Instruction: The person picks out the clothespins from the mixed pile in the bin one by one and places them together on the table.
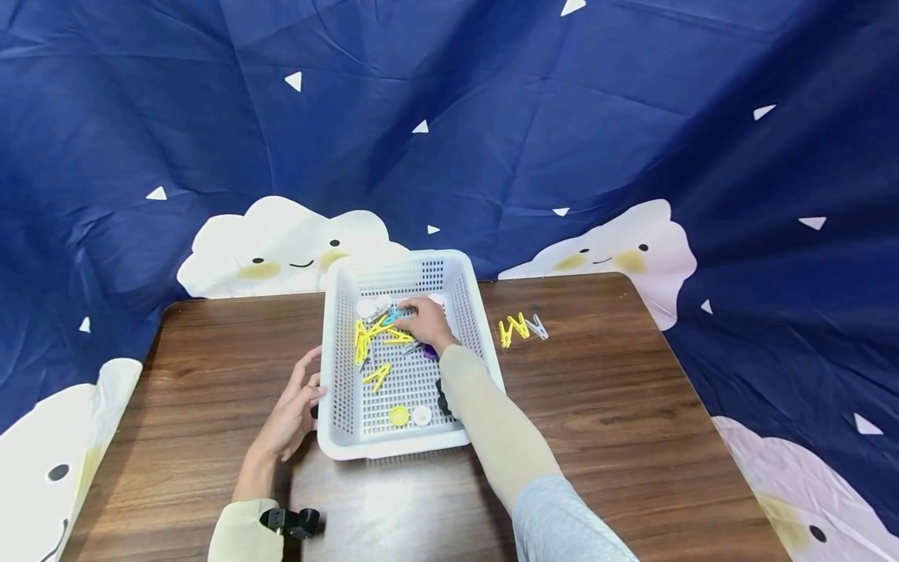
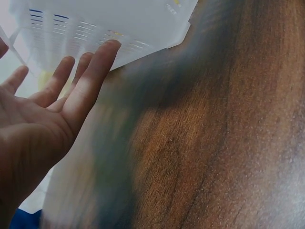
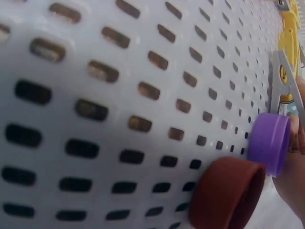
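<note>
Inside the white plastic basket with slotted walls (image 1: 393,448): the right hand (image 1: 428,321) reaches in over the near right rim, its fingertips at a light-blue plastic clothespin (image 1: 392,318) in the far half; whether they pinch it or only touch it cannot be told.
Outside the basket's left wall: the left hand (image 1: 295,402) is relaxed and grasps nothing, fingers spread and fingertips up against the wall.
Yellow clothespins: a bunch of yellow plastic clothespins (image 1: 361,341) lies left of the light-blue one, with others close around it; a lone yellow plastic clothespin (image 1: 379,377) lies nearer the person, apart from them.
Near the right hand: a grey plastic clothespin (image 3: 289,86) and a ridged purple plastic cap (image 3: 262,143) lie just beside it; a round reddish-brown cap (image 3: 217,191) lies close to the purple one.
Near end of the basket: a round yellow cap (image 1: 399,415) and a round white cap (image 1: 421,415) lie side by side; a black object, partly hidden by the forearm, is by the right wall.
Right of the basket: two yellow clothespins (image 1: 519,325) and a pale grey clothespin (image 1: 537,326) lie together on the brown wood-grain surface (image 1: 632,406).
Behind the surface: a dark-blue cloth (image 1: 492,94) hangs, printed with white smiling clouds and small white triangles.
</note>
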